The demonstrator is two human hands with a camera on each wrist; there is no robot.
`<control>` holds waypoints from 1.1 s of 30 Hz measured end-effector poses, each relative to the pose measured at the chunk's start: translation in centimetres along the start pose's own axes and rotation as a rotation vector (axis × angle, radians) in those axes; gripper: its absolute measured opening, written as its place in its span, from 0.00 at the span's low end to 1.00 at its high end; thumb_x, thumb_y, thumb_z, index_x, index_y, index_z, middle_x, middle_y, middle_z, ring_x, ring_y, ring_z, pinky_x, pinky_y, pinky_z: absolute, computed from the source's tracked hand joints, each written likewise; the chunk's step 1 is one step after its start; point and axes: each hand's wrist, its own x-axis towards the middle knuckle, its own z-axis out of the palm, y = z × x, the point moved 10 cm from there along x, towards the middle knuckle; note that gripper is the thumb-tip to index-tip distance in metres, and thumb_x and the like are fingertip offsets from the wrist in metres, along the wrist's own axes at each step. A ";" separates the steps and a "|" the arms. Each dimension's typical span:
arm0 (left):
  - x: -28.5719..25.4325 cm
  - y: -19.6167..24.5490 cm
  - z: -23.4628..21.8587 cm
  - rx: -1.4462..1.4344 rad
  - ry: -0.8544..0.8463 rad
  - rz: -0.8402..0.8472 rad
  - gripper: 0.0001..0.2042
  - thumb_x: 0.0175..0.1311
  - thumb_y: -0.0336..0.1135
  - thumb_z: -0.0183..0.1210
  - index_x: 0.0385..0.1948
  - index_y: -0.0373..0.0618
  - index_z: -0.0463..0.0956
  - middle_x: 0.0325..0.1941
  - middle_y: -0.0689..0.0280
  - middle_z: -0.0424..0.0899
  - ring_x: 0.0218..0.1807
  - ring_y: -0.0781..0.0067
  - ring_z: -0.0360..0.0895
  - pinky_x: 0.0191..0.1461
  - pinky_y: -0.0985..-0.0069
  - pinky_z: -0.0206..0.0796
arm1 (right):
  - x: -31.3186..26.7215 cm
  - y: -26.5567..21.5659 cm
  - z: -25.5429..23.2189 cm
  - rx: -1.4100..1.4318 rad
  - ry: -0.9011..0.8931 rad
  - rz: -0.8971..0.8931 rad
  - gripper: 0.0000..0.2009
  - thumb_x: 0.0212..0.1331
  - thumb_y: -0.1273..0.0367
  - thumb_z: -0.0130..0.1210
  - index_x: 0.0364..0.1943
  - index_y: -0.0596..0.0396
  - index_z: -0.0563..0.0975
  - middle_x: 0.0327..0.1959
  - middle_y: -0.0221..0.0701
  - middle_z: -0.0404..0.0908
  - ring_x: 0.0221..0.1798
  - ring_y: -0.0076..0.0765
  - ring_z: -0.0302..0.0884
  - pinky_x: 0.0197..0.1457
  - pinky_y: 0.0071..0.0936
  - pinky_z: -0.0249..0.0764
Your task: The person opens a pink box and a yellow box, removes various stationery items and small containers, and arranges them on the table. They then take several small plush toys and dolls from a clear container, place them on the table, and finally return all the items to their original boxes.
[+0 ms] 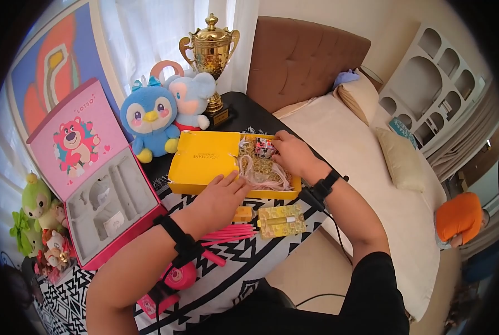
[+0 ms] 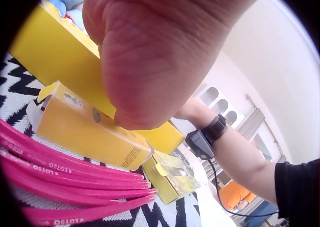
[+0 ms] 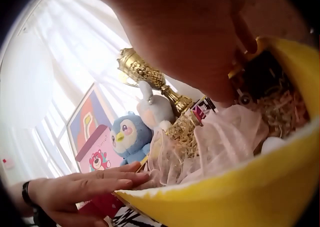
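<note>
A yellow box (image 1: 205, 159) lies on the table, its flap at the left and its inside showing crinkled paper filling (image 1: 267, 166) and pale pink sheer fabric (image 3: 225, 137). My left hand (image 1: 219, 204) rests with extended fingers on the box's near edge; in the right wrist view the left hand (image 3: 85, 187) lies by the fabric. My right hand (image 1: 295, 155) reaches over the far right part of the box, thumb and fingers around the end of a small patterned packet (image 1: 264, 147). Its fingertips are partly hidden.
Pink pencils (image 1: 230, 234), a small orange-yellow box (image 2: 85, 132) and a yellow patterned pack (image 1: 281, 220) lie nearer me. An open pink box (image 1: 121, 209) stands left; plush toys (image 1: 149, 117) and a gold trophy (image 1: 211, 50) stand behind. A bed is at right.
</note>
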 end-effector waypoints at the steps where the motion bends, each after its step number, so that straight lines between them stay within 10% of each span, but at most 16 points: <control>1: 0.0 -0.1 -0.1 -0.003 0.003 -0.006 0.30 0.62 0.28 0.58 0.69 0.40 0.65 0.74 0.52 0.67 0.80 0.48 0.56 0.80 0.54 0.51 | 0.2 0.4 0.3 0.074 -0.025 0.029 0.16 0.58 0.67 0.64 0.48 0.60 0.82 0.48 0.41 0.78 0.52 0.49 0.78 0.58 0.40 0.77; 12: 0.1 -0.2 0.5 -0.014 -0.035 -0.012 0.31 0.62 0.27 0.57 0.71 0.40 0.64 0.75 0.52 0.67 0.80 0.49 0.56 0.80 0.53 0.50 | 1.3 1.3 2.0 0.049 -0.272 0.173 0.22 0.57 0.65 0.68 0.54 0.61 0.80 0.51 0.48 0.78 0.55 0.54 0.78 0.61 0.40 0.75; 33: 0.5 -1.0 -0.9 -0.273 0.115 -0.008 0.28 0.64 0.28 0.56 0.67 0.36 0.65 0.69 0.49 0.72 0.74 0.43 0.65 0.75 0.55 0.58 | -0.3 1.6 -5.2 0.556 0.063 0.221 0.23 0.59 0.68 0.66 0.56 0.63 0.75 0.49 0.47 0.83 0.50 0.52 0.82 0.56 0.40 0.76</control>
